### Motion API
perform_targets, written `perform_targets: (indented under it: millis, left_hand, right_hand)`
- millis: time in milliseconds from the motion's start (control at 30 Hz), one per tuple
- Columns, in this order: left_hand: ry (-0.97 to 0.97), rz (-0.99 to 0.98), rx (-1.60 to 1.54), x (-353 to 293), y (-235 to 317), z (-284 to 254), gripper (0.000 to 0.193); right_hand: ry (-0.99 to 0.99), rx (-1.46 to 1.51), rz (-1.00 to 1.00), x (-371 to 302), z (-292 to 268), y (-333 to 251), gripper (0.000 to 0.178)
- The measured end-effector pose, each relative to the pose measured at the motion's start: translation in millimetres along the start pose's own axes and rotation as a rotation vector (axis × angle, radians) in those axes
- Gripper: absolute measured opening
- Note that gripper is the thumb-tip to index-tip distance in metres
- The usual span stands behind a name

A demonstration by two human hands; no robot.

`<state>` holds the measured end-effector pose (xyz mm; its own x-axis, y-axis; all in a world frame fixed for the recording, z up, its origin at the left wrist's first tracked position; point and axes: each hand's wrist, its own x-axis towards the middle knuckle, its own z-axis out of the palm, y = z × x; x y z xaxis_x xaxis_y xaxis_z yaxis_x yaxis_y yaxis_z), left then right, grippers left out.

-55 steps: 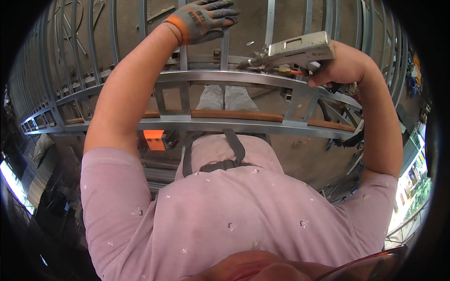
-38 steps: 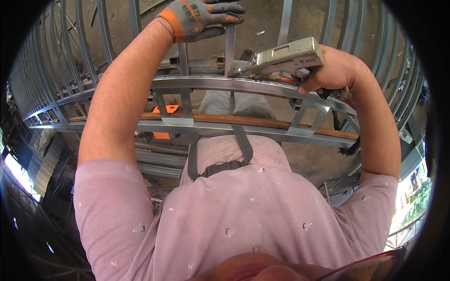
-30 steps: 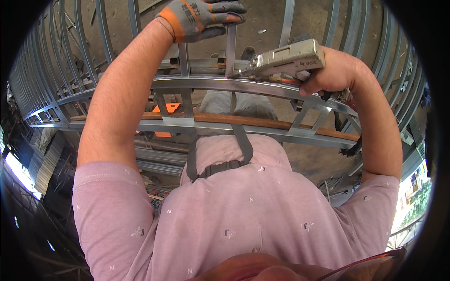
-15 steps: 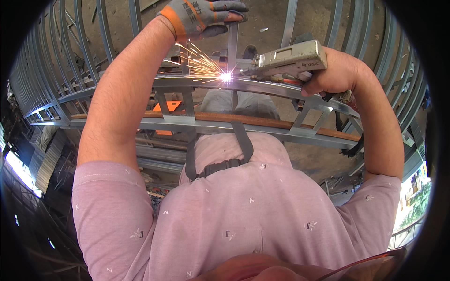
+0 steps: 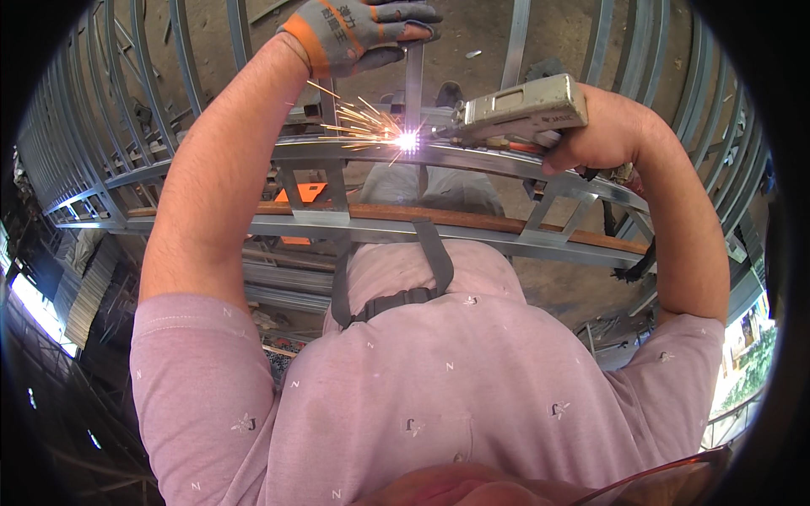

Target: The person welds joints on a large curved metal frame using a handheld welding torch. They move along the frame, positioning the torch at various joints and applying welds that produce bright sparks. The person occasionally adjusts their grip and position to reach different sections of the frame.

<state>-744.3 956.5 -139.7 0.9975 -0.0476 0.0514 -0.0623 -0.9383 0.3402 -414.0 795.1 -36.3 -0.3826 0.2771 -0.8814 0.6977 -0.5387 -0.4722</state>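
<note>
My left hand (image 5: 350,35) wears a grey and orange work glove. Its fingers are stretched out across the upper end of a square metal bar (image 5: 413,88), with the thumb apart; whether they press on the bar is hard to tell. Bare, my right hand (image 5: 609,131) is wrapped round a beige welding gun (image 5: 523,108) with its thin nozzle pointing left. A bright white-violet arc (image 5: 407,142) burns near the nozzle, where the upright bar meets a long metal rail (image 5: 472,158). Orange sparks (image 5: 363,126) spray left from it, below my gloved hand.
Below the rail run a rust-brown strip (image 5: 396,212) and another grey rail (image 5: 380,228), joined by short crosspieces (image 5: 336,185). Rows of upright bars (image 5: 190,55) stand on both sides. An orange object (image 5: 308,192) lies beneath. A dark cable (image 5: 629,270) hangs at the right.
The arc keeps burning at the same joint, and the sparks fan out in a different pattern. Both hands hold nearly the same place and grip.
</note>
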Motion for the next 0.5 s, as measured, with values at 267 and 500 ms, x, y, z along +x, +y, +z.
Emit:
perform_targets:
  millis: [267, 500]
  left_hand:
    - [-0.034, -0.010, -0.005, -1, -1, 2, 0.050]
    - [-0.087, -0.043, -0.001, -2, 0, -1, 0.052]
  right_hand:
    - [-0.028, 0.004, 0.003, -1, -4, -3, 0.059]
    - [0.009, -0.007, -0.041, -1, -4, 7, 0.062]
